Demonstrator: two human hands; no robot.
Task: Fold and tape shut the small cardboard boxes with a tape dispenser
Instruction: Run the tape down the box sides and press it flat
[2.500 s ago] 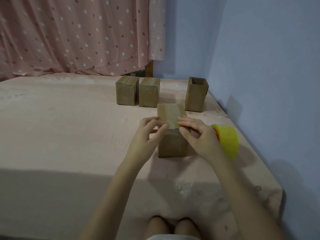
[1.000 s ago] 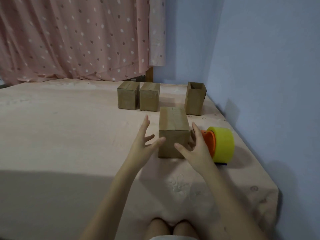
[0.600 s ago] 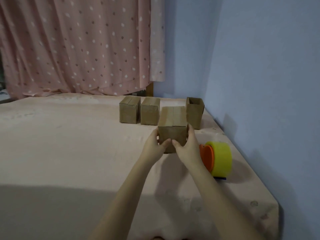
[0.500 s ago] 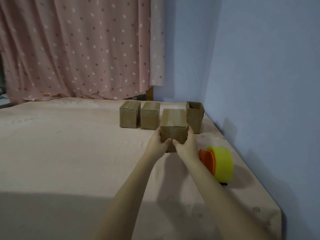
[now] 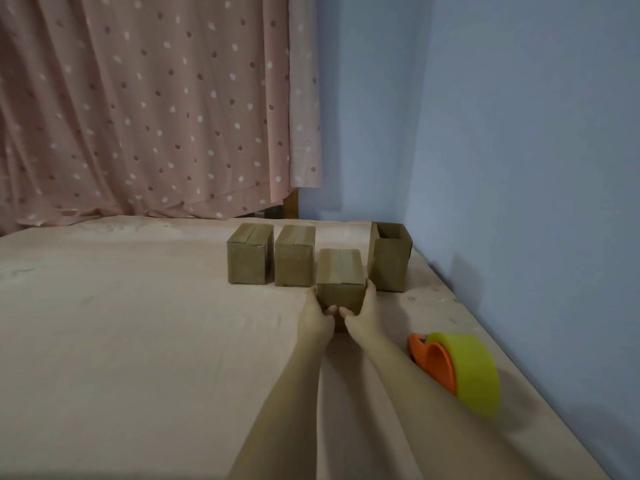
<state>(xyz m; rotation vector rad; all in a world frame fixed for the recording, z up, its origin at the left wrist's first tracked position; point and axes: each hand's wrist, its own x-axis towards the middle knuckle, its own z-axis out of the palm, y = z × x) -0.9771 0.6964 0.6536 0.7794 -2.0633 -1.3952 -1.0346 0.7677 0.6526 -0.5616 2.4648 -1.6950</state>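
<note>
A small closed cardboard box (image 5: 340, 277) sits between my hands on the pink sheet. My left hand (image 5: 317, 315) clasps its left side and my right hand (image 5: 363, 315) its right side, thumbs meeting at the front. Two closed boxes (image 5: 248, 259) (image 5: 293, 261) stand in a row just beyond it on the left. A taller box with an open top (image 5: 389, 259) stands to its right. The tape dispenser (image 5: 457, 367), orange with a yellow-green roll, lies on the sheet right of my right forearm.
The pink sheet-covered surface (image 5: 138, 323) stretches wide to the left. A blue wall (image 5: 536, 168) runs along the right edge close to the open box and dispenser. A dotted pink curtain (image 5: 145, 105) hangs behind the boxes.
My hands left the box top, opened, then gripped its sides and carried it away from me toward the row of boxes. The dispenser stayed on the sheet. The camera tilted up.
</note>
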